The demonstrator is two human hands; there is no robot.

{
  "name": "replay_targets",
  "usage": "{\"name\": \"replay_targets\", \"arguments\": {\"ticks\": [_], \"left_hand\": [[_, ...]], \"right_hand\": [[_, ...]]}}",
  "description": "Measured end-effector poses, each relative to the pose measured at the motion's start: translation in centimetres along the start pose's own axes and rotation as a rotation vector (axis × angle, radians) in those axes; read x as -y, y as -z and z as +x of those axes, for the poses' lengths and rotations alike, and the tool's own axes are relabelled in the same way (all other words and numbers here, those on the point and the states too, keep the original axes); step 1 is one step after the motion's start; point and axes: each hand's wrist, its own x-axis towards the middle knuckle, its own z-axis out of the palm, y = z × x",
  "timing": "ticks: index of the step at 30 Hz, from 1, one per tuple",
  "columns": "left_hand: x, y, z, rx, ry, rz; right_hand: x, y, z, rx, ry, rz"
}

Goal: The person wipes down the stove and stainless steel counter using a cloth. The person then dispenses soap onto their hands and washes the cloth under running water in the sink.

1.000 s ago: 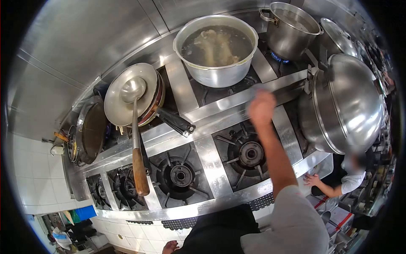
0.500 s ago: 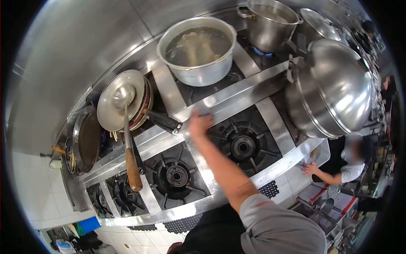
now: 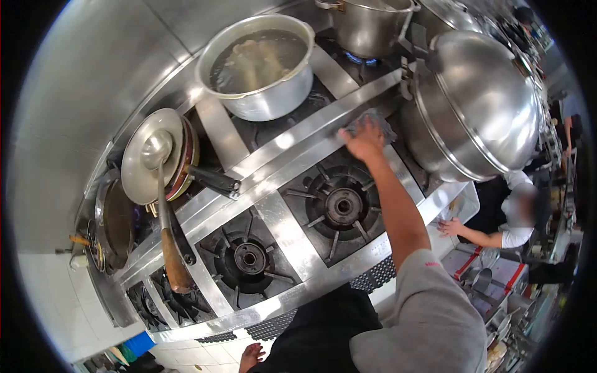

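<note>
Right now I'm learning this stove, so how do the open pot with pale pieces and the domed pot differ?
The open pot shows pale pieces in liquid; the domed pot is covered, hiding its contents. The open pot looks smaller and duller; the domed pot looks larger and shinier. Both are metal.

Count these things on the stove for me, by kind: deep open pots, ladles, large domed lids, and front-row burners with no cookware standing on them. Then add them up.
Deep open pots: 2
Ladle: 1
Large domed lid: 1
Bare front-row burners: 4
Total: 8
</note>
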Motion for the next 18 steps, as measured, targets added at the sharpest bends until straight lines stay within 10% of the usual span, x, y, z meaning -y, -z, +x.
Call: {"name": "replay_targets", "arguments": {"ticks": [6,8,10,12,18], "left_hand": [[2.8,4.0,2.8,0.383,0.026,-0.334],[1.6,4.4,2.7,0.264,-0.104,-0.077],[-1.2,6.0,3.2,0.272,-0.657,0.994],[-7.9,3.3,0.8,0.193,0.037,0.206],[-12.9,2.2,-0.2,0.207,-0.185,0.359]], "right_hand": [[-7.4,0.4,-10.9,-0.08,0.286,-0.122],[-10.3,1.5,-15.1,-0.098,0.276,-0.112],[-14.2,2.3,-19.5,-0.126,0.257,-0.093],[-17.0,3.1,-23.2,-0.118,0.192,-0.056],[-10.9,-4.7,-35.8,-0.327,0.241,0.116]]}}
